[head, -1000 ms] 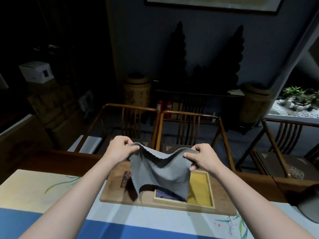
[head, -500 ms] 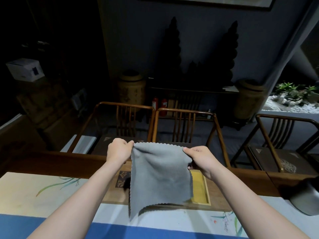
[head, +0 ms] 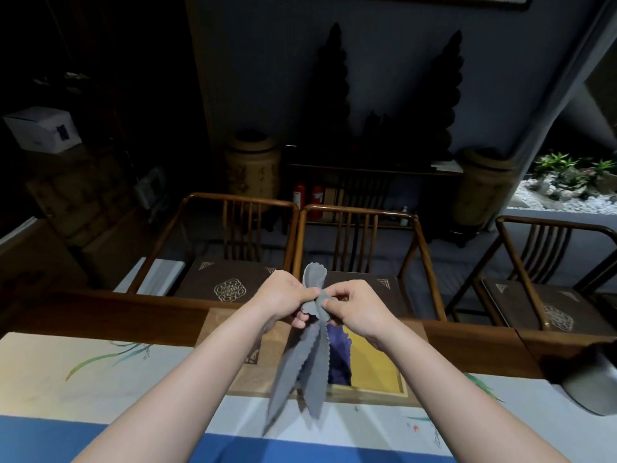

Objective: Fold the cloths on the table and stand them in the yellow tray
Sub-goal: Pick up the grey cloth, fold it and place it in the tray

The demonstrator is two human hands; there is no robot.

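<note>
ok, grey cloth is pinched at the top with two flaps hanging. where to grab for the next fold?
Probably the hanging bottom ends of the grey cloth, approached from below. Both hands, left hand and right hand, pinch the joined top corners, so the two scalloped flaps dangle free above the yellow tray. One hand keeps the top; the other lifts the ends.

Traditional tea room (carved wooden chairs (head: 360, 242), ceramic jars (head: 252, 168))

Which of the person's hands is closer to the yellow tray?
Right. The right hand hovers just above the yellow tray; the left hand is above its left end, over the wooden board.
</note>
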